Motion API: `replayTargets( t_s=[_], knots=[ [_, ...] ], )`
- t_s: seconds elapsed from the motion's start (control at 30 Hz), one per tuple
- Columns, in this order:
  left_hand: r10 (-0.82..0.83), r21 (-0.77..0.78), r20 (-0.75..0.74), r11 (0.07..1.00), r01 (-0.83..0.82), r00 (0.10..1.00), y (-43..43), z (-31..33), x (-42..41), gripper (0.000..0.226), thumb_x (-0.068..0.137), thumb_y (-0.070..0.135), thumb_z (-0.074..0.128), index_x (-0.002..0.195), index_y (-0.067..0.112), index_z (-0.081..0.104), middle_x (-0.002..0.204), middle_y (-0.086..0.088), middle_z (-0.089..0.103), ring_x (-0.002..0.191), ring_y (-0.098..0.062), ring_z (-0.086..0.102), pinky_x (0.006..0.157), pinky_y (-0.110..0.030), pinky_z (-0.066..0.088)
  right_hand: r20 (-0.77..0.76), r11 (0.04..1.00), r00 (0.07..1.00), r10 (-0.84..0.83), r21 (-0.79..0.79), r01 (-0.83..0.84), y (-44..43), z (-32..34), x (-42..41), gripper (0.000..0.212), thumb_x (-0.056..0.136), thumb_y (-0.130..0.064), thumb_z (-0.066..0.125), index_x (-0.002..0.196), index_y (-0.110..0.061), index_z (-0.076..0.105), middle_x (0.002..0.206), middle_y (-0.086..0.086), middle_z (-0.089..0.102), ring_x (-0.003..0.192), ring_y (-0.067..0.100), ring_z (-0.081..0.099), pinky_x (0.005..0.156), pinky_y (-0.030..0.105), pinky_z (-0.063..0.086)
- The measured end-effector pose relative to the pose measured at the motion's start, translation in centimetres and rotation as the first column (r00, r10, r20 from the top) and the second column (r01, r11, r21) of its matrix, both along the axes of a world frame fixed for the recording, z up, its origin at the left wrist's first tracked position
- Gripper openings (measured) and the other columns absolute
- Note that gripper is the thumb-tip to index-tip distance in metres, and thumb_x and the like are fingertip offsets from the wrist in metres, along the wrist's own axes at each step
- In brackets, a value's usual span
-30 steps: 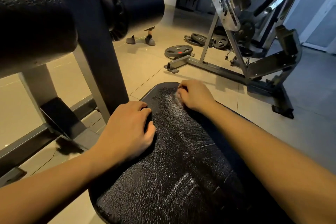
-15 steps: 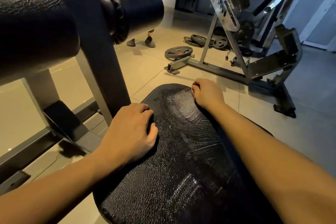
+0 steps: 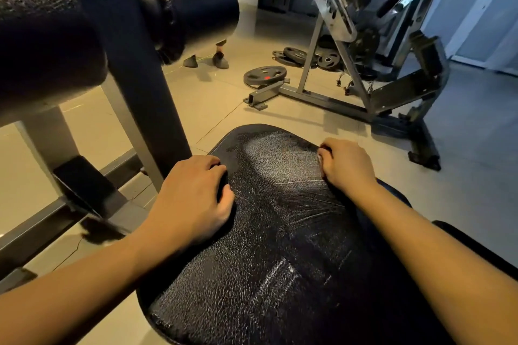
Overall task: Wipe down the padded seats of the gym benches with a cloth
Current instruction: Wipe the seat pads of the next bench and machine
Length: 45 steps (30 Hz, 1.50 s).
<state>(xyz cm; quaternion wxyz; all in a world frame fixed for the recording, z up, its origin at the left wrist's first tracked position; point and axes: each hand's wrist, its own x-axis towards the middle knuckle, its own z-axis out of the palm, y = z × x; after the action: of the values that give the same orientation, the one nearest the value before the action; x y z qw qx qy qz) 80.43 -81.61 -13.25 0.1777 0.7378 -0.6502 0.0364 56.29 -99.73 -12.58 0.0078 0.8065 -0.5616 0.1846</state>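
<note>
As your right hand (image 3: pixel 347 168) arrives at the far right edge of the padded seat (image 3: pixel 266 246), one sweep across the seat's far end is complete. A second ago this hand lay near the middle of that end, half a second ago it was partway over, and now its knuckles sit at the rim. Its fingers are curled down, knuckles up, round the cloth (image 3: pixel 320 156). Only a pale sliver of it shows at the fingertips; the rest is hidden under the palm. Your left hand (image 3: pixel 190 199) has not shifted: it grips the seat's left edge, fingers hooked over the rim and thumb lying on the cracked black upholstery, apparently bracing. Between the hands, a pale smeared patch (image 3: pixel 269 154) with fine streaks marks the swept track, and further streaks run toward the near right. The near half of the seat shows few such marks. The judgement is that this seat is partly wiped and that the next pass should return leftward, nearer to you. The crackled vinyl will likely drag on the cloth, so keep the pressure flat. Above left, a black roller pad (image 3: pixel 196 5) on a dark upright post (image 3: pixel 140 87) overhangs the bench. On the tiled floor beyond, a weight plate (image 3: pixel 265 75) lies beside the grey machine frame (image 3: pixel 325 94), and a bystander's shoes (image 3: pixel 206 60) stand far left of it.
</note>
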Motion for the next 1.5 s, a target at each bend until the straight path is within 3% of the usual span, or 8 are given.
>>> replayTargets(
  t_s=[0.13,0.4,0.73,0.83,0.97,1.07,1.33,1.5],
  knots=[
    [0.004,0.003,0.004,1.0,-0.004,1.0,-0.2,0.0,-0.1,0.048,0.089,0.044,0.037,0.103,0.012,0.071,0.107,-0.004,0.066,0.101,-0.024,0.058,0.088,-0.043,0.049,0.069,0.967,0.965,-0.254,0.019,0.254,-0.3,0.0,-0.7,0.022,0.1,-0.019,0.052,0.107,-0.01,0.071,0.106,0.018,0.071,0.097,0.04,0.063,0.073,0.038,0.044],
    [-0.008,0.013,0.024,1.0,0.007,1.0,0.3,0.7,-0.2,0.049,0.088,0.044,0.042,0.106,0.011,0.072,0.11,-0.005,0.069,0.103,-0.027,0.061,0.087,-0.043,0.052,0.044,0.98,0.986,0.161,0.109,-0.165,2.5,1.0,12.5,0.026,0.103,-0.028,0.052,0.116,-0.013,0.068,0.114,0.014,0.07,0.105,0.038,0.063,0.078,0.039,0.048],
    [0.011,0.022,0.057,1.0,-0.012,0.998,0.1,0.6,-0.4,0.05,0.088,0.045,0.036,0.101,0.012,0.071,0.105,-0.005,0.067,0.098,-0.028,0.061,0.085,-0.042,0.052,0.035,0.893,0.895,-0.444,0.095,0.44,2.9,0.1,-6.9,0.022,0.098,-0.019,0.053,0.106,-0.01,0.071,0.102,0.016,0.071,0.092,0.037,0.065,0.068,0.034,0.042],
    [0.016,0.017,0.049,1.0,-0.017,0.999,0.2,0.6,-0.5,0.047,0.089,0.044,0.037,0.098,0.013,0.07,0.104,-0.004,0.066,0.095,-0.027,0.06,0.082,-0.043,0.052,0.027,0.935,0.939,-0.344,0.101,0.34,3.7,0.5,-0.3,0.021,0.099,-0.017,0.054,0.113,-0.009,0.066,0.112,0.017,0.07,0.103,0.038,0.066,0.074,0.037,0.046],
    [0.005,0.025,0.033,1.0,-0.006,0.999,0.4,0.9,-0.3,0.049,0.086,0.044,0.038,0.097,0.01,0.072,0.104,-0.006,0.068,0.099,-0.031,0.062,0.082,-0.045,0.053,-0.013,0.991,1.0,0.009,0.132,-0.007,6.6,1.5,10.9,0.02,0.102,-0.021,0.052,0.117,-0.013,0.061,0.116,0.014,0.067,0.107,0.037,0.064,0.073,0.037,0.039],
    [0.0,0.024,0.041,1.0,-0.001,0.999,0.5,1.0,-0.3,0.05,0.087,0.044,0.038,0.098,0.009,0.072,0.105,-0.006,0.069,0.099,-0.03,0.062,0.083,-0.044,0.053,-0.034,0.985,0.992,0.12,0.133,-0.114,7.0,1.5,12.1,0.022,0.103,-0.024,0.049,0.119,-0.017,0.062,0.117,0.012,0.068,0.107,0.036,0.064,0.076,0.039,0.045],
    [-0.005,0.006,0.034,1.0,0.004,0.999,0.4,1.0,-0.4,0.048,0.088,0.043,0.037,0.099,0.012,0.073,0.106,-0.004,0.068,0.098,-0.029,0.062,0.084,-0.041,0.052,-0.024,0.905,0.906,-0.423,0.038,0.424,4.6,-0.3,-8.2,0.025,0.102,-0.027,0.05,0.109,-0.013,0.07,0.105,0.013,0.072,0.094,0.035,0.064,0.072,0.037,0.045],
    [0.0,0.004,0.056,1.0,-0.001,0.998,0.5,0.9,-0.7,0.045,0.088,0.04,0.04,0.096,0.011,0.073,0.102,-0.005,0.069,0.094,-0.029,0.062,0.081,-0.042,0.053,-0.04,0.936,0.939,-0.342,0.074,0.344,5.2,0.2,-1.7,0.02,0.101,-0.02,0.052,0.113,-0.011,0.064,0.108,0.013,0.068,0.098,0.035,0.065,0.071,0.036,0.043]
  ],
)
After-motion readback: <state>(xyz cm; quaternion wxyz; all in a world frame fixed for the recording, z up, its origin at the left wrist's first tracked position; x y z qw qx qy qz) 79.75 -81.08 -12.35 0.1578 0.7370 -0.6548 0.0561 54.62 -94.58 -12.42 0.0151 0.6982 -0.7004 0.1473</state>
